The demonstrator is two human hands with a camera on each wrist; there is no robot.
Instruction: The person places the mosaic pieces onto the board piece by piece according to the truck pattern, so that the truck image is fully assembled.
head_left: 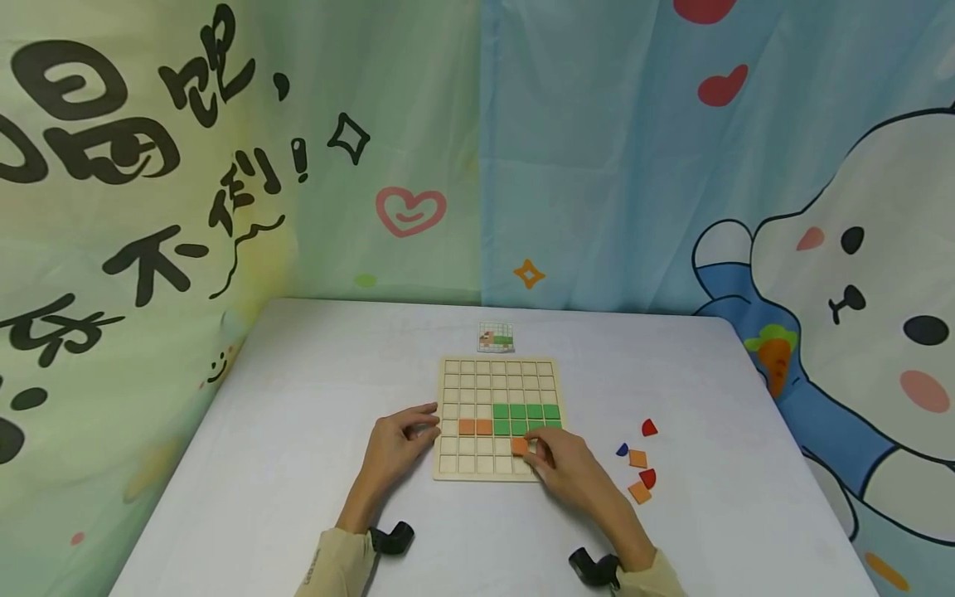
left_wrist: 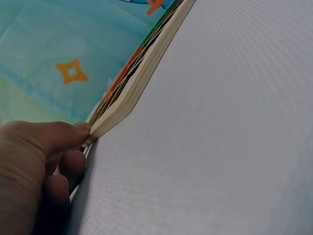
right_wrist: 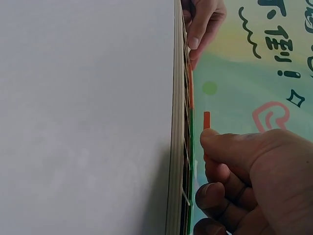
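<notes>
A pale wooden grid board (head_left: 462, 466) lies on the white table, with two orange square tiles (head_left: 475, 427) in a row and a block of green tiles (head_left: 518, 412) to their right. My left hand (head_left: 403, 439) grips the board's left edge, its thumb at the rim in the left wrist view and the other fingers curled beside it. Between thumb and fingers, my right hand (head_left: 567, 464) pinches an orange square tile (head_left: 519, 446) over the board's lower right part. The right wrist view shows that tile (right_wrist: 207, 119) on edge, a small gap from the board's face.
To the right of the board lie loose pieces: orange squares (head_left: 637, 458), red pieces (head_left: 649, 428) and a small blue piece (head_left: 622, 450). A small picture card (head_left: 496, 337) lies behind the board. A printed curtain (head_left: 567, 166) hangs past the table's far edge.
</notes>
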